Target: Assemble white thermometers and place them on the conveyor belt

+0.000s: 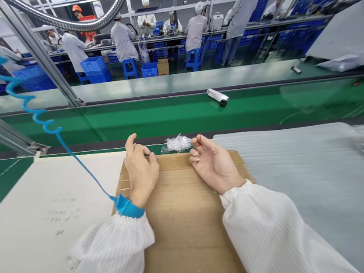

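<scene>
Apart, left hand (pixel 141 170), right hand (pixel 214 163), cardboard (pixel 183 229) beneath

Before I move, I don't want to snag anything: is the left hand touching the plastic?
Apart. The head view shows a visible gap between the left hand and the plastic.

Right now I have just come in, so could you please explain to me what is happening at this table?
A person in white sleeves has both bare hands over a brown cardboard piece. The left hand, wearing a blue wrist strap, appears to hold nothing. The right hand has its fingers curled next to some crumpled clear plastic; whether they touch it, I cannot tell. Farther off, a white cylindrical device lies on a green surface.
</scene>
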Action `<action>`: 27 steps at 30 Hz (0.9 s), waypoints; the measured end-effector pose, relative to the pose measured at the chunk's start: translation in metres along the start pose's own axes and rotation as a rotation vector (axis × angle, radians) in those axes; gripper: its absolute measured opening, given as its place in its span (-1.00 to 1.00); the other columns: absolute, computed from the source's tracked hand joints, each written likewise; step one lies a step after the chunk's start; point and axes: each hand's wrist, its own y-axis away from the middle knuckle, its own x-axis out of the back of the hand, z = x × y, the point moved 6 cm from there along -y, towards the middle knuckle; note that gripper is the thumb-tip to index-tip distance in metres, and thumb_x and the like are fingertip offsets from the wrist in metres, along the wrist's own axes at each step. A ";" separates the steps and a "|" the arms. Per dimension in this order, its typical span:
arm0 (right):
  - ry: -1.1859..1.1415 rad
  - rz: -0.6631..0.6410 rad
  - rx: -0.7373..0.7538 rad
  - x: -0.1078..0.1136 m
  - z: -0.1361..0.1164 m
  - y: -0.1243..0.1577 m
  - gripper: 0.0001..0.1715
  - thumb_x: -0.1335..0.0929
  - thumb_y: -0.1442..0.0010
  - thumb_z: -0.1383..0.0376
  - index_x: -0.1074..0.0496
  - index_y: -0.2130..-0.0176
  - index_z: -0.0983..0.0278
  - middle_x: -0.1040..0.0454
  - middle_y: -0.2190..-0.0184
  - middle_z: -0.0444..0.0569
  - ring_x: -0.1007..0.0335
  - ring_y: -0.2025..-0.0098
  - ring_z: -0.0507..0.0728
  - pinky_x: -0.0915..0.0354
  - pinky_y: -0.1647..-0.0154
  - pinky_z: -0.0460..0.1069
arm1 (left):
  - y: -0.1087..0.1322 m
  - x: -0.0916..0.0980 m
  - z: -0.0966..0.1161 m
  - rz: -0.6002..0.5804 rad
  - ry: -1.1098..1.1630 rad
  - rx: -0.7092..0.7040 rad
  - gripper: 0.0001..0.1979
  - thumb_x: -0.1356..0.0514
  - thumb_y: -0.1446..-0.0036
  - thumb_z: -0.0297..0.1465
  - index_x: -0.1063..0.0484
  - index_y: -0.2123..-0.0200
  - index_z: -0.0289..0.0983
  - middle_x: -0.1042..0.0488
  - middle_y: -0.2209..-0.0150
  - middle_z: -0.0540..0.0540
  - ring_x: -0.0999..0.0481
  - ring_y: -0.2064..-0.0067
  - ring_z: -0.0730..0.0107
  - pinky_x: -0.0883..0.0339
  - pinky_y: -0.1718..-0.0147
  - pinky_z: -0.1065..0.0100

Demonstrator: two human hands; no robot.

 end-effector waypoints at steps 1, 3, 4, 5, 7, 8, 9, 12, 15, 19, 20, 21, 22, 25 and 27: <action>-0.009 0.006 -0.004 0.000 0.000 0.000 -0.78 -0.58 0.00 0.31 -0.50 0.38 0.19 -0.55 0.40 -0.21 -0.27 0.52 -0.06 -0.19 0.58 -0.12 | 0.000 0.000 0.000 0.004 0.004 0.003 -0.82 -0.19 -0.14 -0.55 -0.26 0.40 -0.20 -0.17 -0.40 -0.31 -0.33 -0.34 -0.04 -0.27 -0.24 -0.11; -0.023 0.012 -0.011 0.001 0.001 -0.001 -0.78 -0.58 0.00 0.31 -0.51 0.37 0.20 -0.56 0.39 -0.21 -0.27 0.52 -0.07 -0.18 0.58 -0.13 | -0.001 0.000 -0.001 -0.006 0.012 0.014 -0.87 -0.20 -0.15 -0.52 -0.30 0.38 -0.21 -0.16 -0.41 -0.30 -0.34 -0.33 -0.06 -0.27 -0.25 -0.13; -0.025 0.009 -0.012 0.001 0.002 -0.001 -0.79 -0.58 0.00 0.30 -0.52 0.37 0.21 -0.56 0.39 -0.21 -0.27 0.52 -0.07 -0.18 0.57 -0.14 | -0.001 0.000 -0.002 -0.016 0.015 0.020 -0.88 -0.20 -0.16 -0.51 -0.31 0.38 -0.21 -0.15 -0.41 -0.30 -0.34 -0.33 -0.07 -0.27 -0.24 -0.14; -0.024 0.003 -0.010 0.001 0.002 -0.001 -0.78 -0.58 0.00 0.30 -0.52 0.37 0.21 -0.56 0.39 -0.21 -0.26 0.52 -0.08 -0.18 0.57 -0.14 | -0.001 0.000 -0.002 -0.026 0.018 0.025 -0.89 -0.19 -0.16 -0.50 -0.32 0.38 -0.21 -0.15 -0.41 -0.30 -0.34 -0.33 -0.08 -0.27 -0.24 -0.15; -0.013 -0.009 -0.002 0.001 0.002 0.000 -0.78 -0.59 0.00 0.30 -0.52 0.37 0.20 -0.56 0.39 -0.21 -0.26 0.52 -0.07 -0.18 0.57 -0.14 | 0.000 0.000 -0.002 -0.039 0.029 0.030 -0.90 -0.19 -0.17 -0.49 -0.32 0.38 -0.21 -0.13 -0.42 -0.29 -0.33 -0.33 -0.08 -0.28 -0.23 -0.15; -0.007 -0.012 0.002 0.000 0.002 0.001 -0.77 -0.59 0.00 0.29 -0.52 0.37 0.20 -0.56 0.39 -0.21 -0.26 0.52 -0.07 -0.19 0.57 -0.13 | 0.000 0.000 -0.002 -0.042 0.034 0.032 -0.90 -0.18 -0.17 -0.49 -0.33 0.37 -0.21 -0.13 -0.42 -0.28 -0.32 -0.34 -0.08 -0.29 -0.23 -0.15; 0.001 -0.015 0.005 0.000 0.002 0.002 -0.77 -0.59 0.00 0.29 -0.52 0.37 0.19 -0.56 0.38 -0.22 -0.26 0.52 -0.07 -0.19 0.58 -0.12 | 0.000 0.000 -0.003 -0.044 0.040 0.034 -0.91 -0.17 -0.17 -0.49 -0.34 0.36 -0.21 -0.12 -0.42 -0.27 -0.32 -0.34 -0.07 -0.29 -0.23 -0.14; 0.042 -0.047 0.019 -0.003 -0.005 0.004 -0.76 -0.60 -0.01 0.26 -0.52 0.34 0.17 -0.57 0.35 -0.22 -0.30 0.50 -0.05 -0.24 0.54 -0.11 | 0.001 -0.001 -0.005 -0.031 0.044 0.053 -0.93 -0.18 -0.17 -0.50 -0.36 0.31 -0.21 -0.12 -0.42 -0.27 -0.33 -0.34 -0.06 -0.32 -0.22 -0.13; 0.185 -0.065 0.130 -0.002 -0.033 -0.011 -0.70 -0.60 0.02 0.18 -0.53 0.28 0.11 -0.61 0.25 -0.20 -0.38 0.42 -0.01 -0.32 0.45 -0.08 | 0.001 -0.002 -0.007 -0.011 0.039 0.076 -0.90 -0.20 -0.17 -0.49 -0.39 0.22 -0.23 -0.13 -0.41 -0.31 -0.37 -0.30 -0.08 -0.32 -0.22 -0.16; 0.901 0.169 0.398 0.012 -0.102 -0.061 -0.67 -0.50 -0.05 0.05 -0.54 0.15 0.04 -0.62 0.15 -0.16 -0.45 0.34 0.05 -0.35 0.36 -0.03 | 0.002 -0.003 -0.006 -0.004 0.055 0.084 -0.86 -0.20 -0.18 -0.49 -0.40 0.16 -0.25 -0.14 -0.40 -0.32 -0.40 -0.28 -0.08 -0.30 -0.24 -0.17; 1.018 0.225 0.418 0.015 -0.117 -0.077 -0.66 -0.49 -0.05 0.08 -0.54 0.14 0.05 -0.61 0.16 -0.14 -0.45 0.32 0.07 -0.34 0.33 -0.01 | 0.002 -0.004 -0.006 0.001 0.059 0.088 -0.85 -0.21 -0.18 -0.50 -0.40 0.15 -0.25 -0.15 -0.40 -0.32 -0.39 -0.28 -0.09 -0.30 -0.24 -0.17; 1.112 0.268 0.435 0.017 -0.131 -0.092 -0.66 -0.48 -0.05 0.12 -0.55 0.13 0.07 -0.60 0.18 -0.10 -0.45 0.30 0.10 -0.33 0.29 0.02 | 0.003 -0.004 -0.006 0.005 0.062 0.092 -0.84 -0.21 -0.18 -0.51 -0.40 0.15 -0.25 -0.15 -0.40 -0.31 -0.38 -0.29 -0.10 -0.30 -0.24 -0.17; 1.200 0.304 0.450 0.017 -0.141 -0.107 -0.66 -0.48 -0.03 0.16 -0.56 0.13 0.09 -0.59 0.18 -0.06 -0.44 0.27 0.14 -0.33 0.24 0.05 | 0.004 -0.004 -0.006 0.011 0.064 0.096 -0.83 -0.21 -0.17 -0.51 -0.40 0.14 -0.25 -0.15 -0.40 -0.31 -0.38 -0.29 -0.12 -0.30 -0.23 -0.18; 1.426 0.361 0.480 0.015 -0.155 -0.145 -0.74 -0.49 0.03 0.26 -0.60 0.23 0.14 -0.57 0.16 0.05 -0.42 0.09 0.28 -0.28 0.04 0.17 | 0.005 -0.006 -0.007 0.020 0.075 0.106 -0.82 -0.21 -0.17 -0.53 -0.40 0.14 -0.25 -0.16 -0.40 -0.31 -0.38 -0.29 -0.14 -0.29 -0.23 -0.19; 1.565 0.385 0.477 0.013 -0.150 -0.166 -0.81 -0.50 0.04 0.28 -0.60 0.31 0.15 -0.55 0.15 0.10 -0.38 -0.03 0.37 -0.21 -0.08 0.25 | 0.006 -0.007 -0.007 0.024 0.081 0.117 -0.82 -0.20 -0.18 -0.54 -0.40 0.14 -0.25 -0.16 -0.40 -0.31 -0.39 -0.29 -0.13 -0.28 -0.23 -0.19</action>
